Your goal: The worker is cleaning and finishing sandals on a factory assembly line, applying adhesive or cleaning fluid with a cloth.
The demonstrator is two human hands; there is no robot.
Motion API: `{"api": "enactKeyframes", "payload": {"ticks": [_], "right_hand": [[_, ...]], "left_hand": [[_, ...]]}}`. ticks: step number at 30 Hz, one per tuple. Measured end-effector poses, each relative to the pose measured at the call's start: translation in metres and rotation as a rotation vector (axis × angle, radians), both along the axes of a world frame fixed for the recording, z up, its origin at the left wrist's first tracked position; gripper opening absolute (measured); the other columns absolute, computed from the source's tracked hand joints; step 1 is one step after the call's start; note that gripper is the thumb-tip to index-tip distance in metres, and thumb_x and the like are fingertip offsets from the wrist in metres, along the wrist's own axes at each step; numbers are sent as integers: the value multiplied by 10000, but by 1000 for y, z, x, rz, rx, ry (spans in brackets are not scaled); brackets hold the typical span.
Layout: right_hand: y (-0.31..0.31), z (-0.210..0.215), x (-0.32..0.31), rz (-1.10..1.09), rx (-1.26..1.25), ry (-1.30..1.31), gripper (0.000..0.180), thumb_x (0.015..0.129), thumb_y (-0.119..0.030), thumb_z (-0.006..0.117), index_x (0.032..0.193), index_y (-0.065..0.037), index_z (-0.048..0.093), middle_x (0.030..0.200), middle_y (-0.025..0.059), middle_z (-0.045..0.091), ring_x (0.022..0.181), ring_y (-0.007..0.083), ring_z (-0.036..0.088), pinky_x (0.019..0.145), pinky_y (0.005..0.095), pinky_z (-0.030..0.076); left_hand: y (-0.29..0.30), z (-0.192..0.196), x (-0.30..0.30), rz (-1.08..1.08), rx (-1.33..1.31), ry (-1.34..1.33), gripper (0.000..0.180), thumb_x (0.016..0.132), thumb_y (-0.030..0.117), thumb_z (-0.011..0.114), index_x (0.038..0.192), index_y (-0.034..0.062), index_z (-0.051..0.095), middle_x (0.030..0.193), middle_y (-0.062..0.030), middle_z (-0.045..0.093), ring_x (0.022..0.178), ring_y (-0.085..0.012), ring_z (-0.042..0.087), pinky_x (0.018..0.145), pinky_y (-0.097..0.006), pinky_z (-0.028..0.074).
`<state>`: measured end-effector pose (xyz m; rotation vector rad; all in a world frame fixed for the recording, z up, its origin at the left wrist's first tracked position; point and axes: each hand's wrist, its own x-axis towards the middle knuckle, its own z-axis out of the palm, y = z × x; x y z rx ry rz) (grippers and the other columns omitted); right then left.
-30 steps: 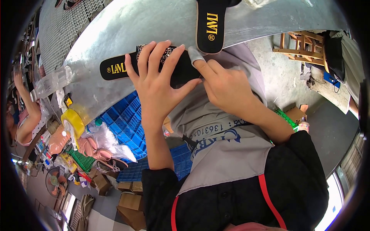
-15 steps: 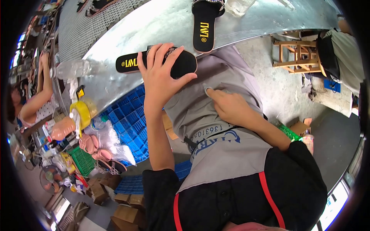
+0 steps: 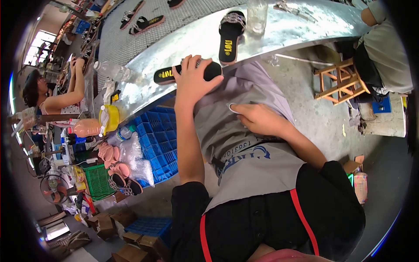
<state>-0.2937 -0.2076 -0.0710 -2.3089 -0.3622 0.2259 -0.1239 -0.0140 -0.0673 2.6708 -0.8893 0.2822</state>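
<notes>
My left hand grips a black slide sandal lying near the front edge of the shiny metal table. Its fingers curl over the glittery strap, hiding most of it, and the thumb is by the sandal's rounded end. Over my grey apron, my right hand pinches a small white piece, too small to name surely. A second black sandal with a sparkling strap rests on the table to the right, its toe pointing away from me.
A clear plastic bottle stands beyond the second sandal; another bottle lies at the table's left. More sandals sit on a grey mesh surface. Blue crates are below left. A co-worker works at far left; a wooden stool is right.
The whole view has shifted, showing more of the room at the left. My left hand stays on the sandal, and my right hand keeps its pinch on the white piece over the apron.
</notes>
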Motion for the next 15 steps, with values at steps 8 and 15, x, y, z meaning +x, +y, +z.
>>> {"api": "enactKeyframes", "payload": {"ticks": [8,15], "right_hand": [[8,-34,6,74,236,-100,440,934,-133,603,1362,-44,553,997,279,667,877,448,664,778,481,531],[2,-39,7,7,302,32,441,949,-162,601,1371,-51,541,948,271,658,821,457,648,762,460,510]], "left_hand": [[-22,-13,-8,189,-54,-112,501,710,500,808,1026,156,628,1148,-59,573,1230,-286,488,1036,-681,321],[-32,-12,-15,294,-141,-80,442,760,445,778,1034,132,627,1161,-78,591,1256,-299,502,1064,-683,293]]}}
